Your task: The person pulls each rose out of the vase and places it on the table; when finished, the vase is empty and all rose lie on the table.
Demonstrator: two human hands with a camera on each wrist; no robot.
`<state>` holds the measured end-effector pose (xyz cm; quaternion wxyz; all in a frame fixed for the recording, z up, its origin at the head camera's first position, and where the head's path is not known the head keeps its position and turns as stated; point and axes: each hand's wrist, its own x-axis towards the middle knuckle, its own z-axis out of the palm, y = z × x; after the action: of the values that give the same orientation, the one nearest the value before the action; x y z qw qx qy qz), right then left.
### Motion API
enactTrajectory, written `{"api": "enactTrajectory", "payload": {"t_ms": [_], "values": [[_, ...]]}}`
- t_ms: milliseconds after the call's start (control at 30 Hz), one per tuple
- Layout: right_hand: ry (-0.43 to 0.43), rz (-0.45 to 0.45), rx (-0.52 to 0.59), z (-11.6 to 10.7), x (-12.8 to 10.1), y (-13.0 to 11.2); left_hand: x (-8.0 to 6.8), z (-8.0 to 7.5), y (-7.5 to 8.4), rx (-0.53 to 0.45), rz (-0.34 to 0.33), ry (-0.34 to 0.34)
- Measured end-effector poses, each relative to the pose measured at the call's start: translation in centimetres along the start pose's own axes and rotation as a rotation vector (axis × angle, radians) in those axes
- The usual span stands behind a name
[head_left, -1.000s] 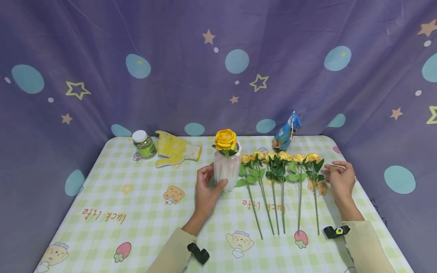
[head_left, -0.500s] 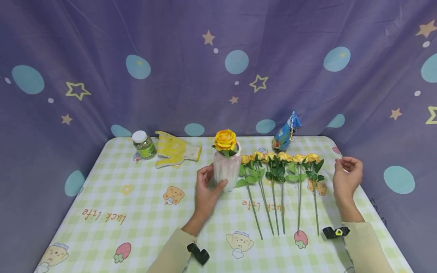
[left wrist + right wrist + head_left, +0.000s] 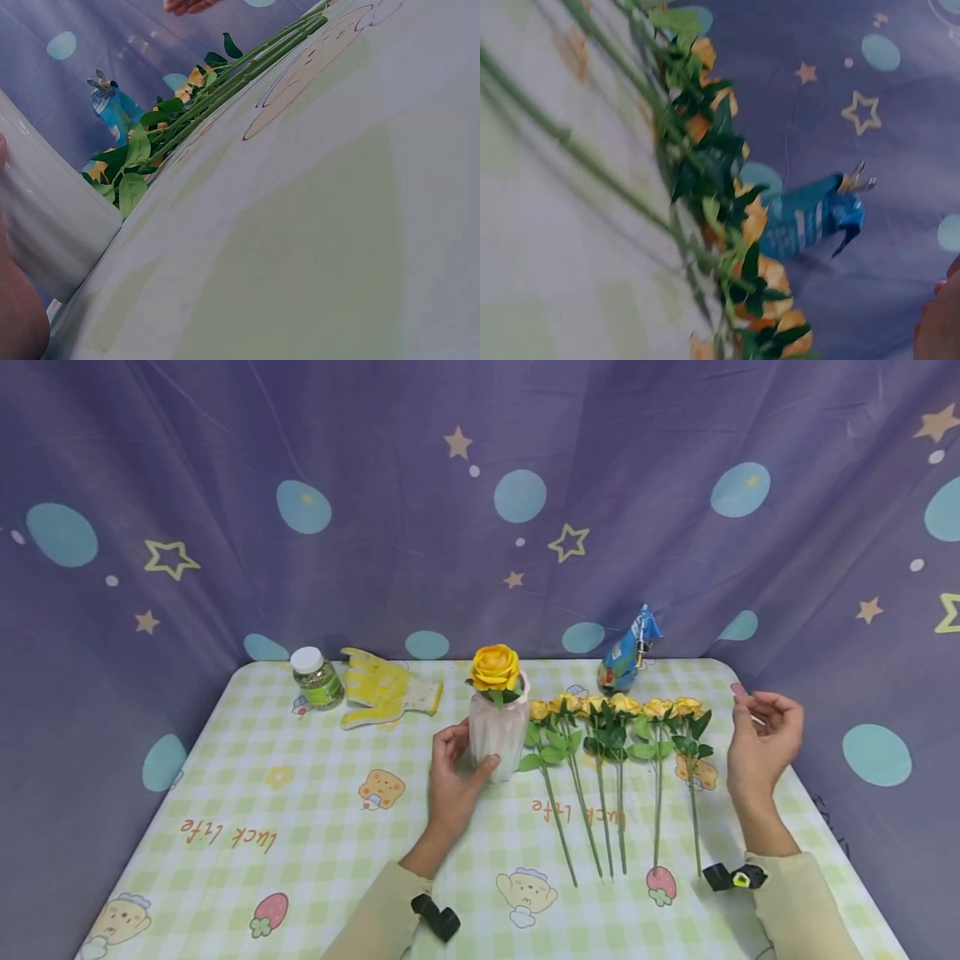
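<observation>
Our left hand [image 3: 452,774] grips the vase [image 3: 497,734] – right hand [image 3: 760,739] raised, loosely curled, holding nothing. Only the head view shows the glove [image 3: 386,697] and jar [image 3: 317,677] – wrist views catch just the roses [image 3: 214,105] and blue bag [image 3: 810,217].

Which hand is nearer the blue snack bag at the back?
Right. The right hand hovers to the right of the blue snack bag; the left hand grips the white vase, farther left.

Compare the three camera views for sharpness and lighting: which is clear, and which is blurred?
Head view: evenly lit, sharp, soft shadows under the roses. Left wrist view: vase close and soft, tablecloth tilted steeply. Right wrist view: smeared throughout, snack bag and stems indistinct.
</observation>
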<state>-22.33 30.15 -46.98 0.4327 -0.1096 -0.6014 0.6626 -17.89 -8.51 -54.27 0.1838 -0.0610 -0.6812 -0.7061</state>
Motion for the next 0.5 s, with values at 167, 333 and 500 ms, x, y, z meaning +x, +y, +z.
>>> {"api": "enactTrajectory", "payload": {"t_ms": [167, 333, 500], "values": [[-0.046, -0.068, 0.107, 1.0, -0.9, -1.5, 0.0, 0.0, 0.2, 0.000, -0.014, 0.001], [-0.093, -0.141, 0.196, 2.0, -1.8, -2.9, 0.0, 0.1, 0.2, -0.003, -0.016, -0.003], [-0.113, -0.142, 0.290, 2.9, -2.6, -4.3, 0.0, 0.0, 0.2, 0.000, -0.019, -0.003]]}}
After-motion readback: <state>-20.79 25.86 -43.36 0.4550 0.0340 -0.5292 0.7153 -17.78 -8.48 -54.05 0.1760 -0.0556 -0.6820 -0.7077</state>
